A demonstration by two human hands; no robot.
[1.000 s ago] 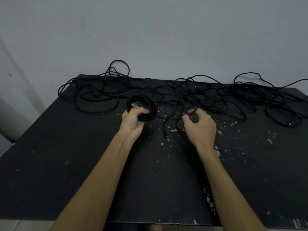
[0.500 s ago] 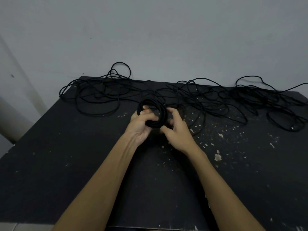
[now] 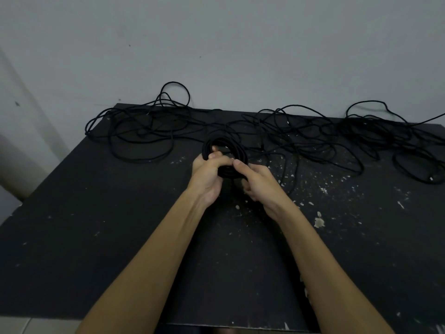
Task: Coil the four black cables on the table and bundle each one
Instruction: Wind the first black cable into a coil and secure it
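Observation:
A small coil of black cable (image 3: 237, 150) stands upright above the middle of the black table (image 3: 96, 213). My left hand (image 3: 207, 174) grips the coil's lower left side, fingers curled through the loop. On the coil's lower right side, the thumb and fingers of my right hand (image 3: 255, 182) close round the strands. A loose strand (image 3: 292, 169) trails from the coil to the right. Loose black cables lie tangled along the far edge: one heap at the left (image 3: 134, 131), another stretching to the right (image 3: 361, 138).
A grey wall rises right behind the table's far edge. White paint flecks (image 3: 319, 221) dot the tabletop's right half. The near table edge runs along the bottom of the view, with pale floor at the lower left corner.
My right hand came in from the loose cable at the right and now holds the coil together with my left hand. The coil shifted right toward the table's middle.

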